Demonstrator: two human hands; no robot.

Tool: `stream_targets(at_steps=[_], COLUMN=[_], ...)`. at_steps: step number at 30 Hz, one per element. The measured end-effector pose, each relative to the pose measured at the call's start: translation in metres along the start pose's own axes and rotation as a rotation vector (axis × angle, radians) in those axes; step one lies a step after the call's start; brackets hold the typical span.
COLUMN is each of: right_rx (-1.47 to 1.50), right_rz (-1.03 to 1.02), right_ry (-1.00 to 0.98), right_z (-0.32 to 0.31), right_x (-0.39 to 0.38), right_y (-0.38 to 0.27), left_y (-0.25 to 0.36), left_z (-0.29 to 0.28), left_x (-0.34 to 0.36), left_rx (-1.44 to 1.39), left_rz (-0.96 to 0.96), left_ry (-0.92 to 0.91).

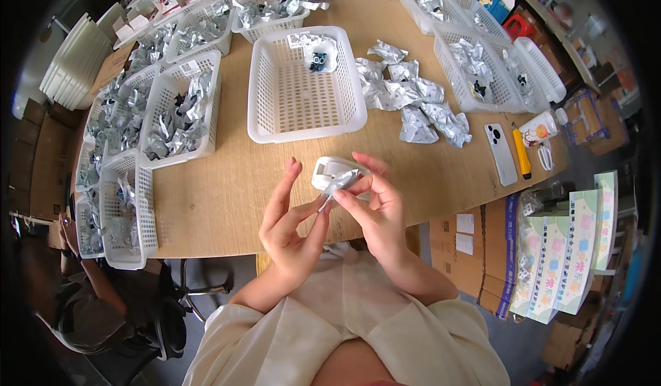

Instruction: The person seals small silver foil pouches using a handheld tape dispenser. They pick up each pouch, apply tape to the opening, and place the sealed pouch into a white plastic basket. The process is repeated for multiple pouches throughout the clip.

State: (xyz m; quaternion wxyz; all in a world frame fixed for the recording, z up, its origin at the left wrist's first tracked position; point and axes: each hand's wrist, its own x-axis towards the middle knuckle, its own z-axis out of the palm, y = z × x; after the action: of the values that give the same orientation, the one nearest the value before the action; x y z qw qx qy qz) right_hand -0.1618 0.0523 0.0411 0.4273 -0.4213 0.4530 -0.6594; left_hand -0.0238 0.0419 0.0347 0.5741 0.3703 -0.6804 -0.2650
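Note:
Close to the table's front edge, my left hand (295,233) and my right hand (377,212) meet over a small silver foil packet (339,181). Left thumb and index finger pinch its lower end, while the other left fingers stick up. My right thumb and fingers grip its upper part; what is inside the packet is hidden. Just beyond the packet a white rounded object (322,169) with an opening shows, partly covered by my right fingers; its kind is unclear. Farther back is a white basket (258,103) holding a small dark blue item (318,62) on white wrapping.
Loose silver packets (413,93) lie right of the basket. Packet-filled baskets (213,103) line the left, with more baskets (509,103) at back right. A white phone (500,154) and a yellow cutter (520,150) lie right. Another person (89,310) sits at lower left.

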Motion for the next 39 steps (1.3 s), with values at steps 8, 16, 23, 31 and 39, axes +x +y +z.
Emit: stream_targets(at_steps=[8, 16, 23, 31, 39], right_rx=[-0.257, -0.821, -0.543, -0.404, -1.358], right_rz=[-0.449, -0.875, -0.552, -0.317, -0.439], right_ry=[0.053, -0.167, -0.577, -0.147, -0.181], right_z=[0.001, -0.016, -0.047, -0.069, -0.100], right_x=[0.007, 0.027, 0.035, 0.045, 0.104], right_y=[0.025, -0.022, -0.024, -0.003, 0.010], left_y=[0.007, 0.005, -0.001, -0.002, -0.040], left_z=[0.000, 0.002, -0.009, 0.011, -0.028], left_x=[0.007, 0.019, 0.031, 0.044, 0.096], left_rx=[-0.672, -0.520, -0.088, -0.384, 0.673], left_rz=[-0.550, -0.338, 0.196, -0.294, 0.161], left_ry=[0.101, 0.012, -0.281, -0.118, -0.292])
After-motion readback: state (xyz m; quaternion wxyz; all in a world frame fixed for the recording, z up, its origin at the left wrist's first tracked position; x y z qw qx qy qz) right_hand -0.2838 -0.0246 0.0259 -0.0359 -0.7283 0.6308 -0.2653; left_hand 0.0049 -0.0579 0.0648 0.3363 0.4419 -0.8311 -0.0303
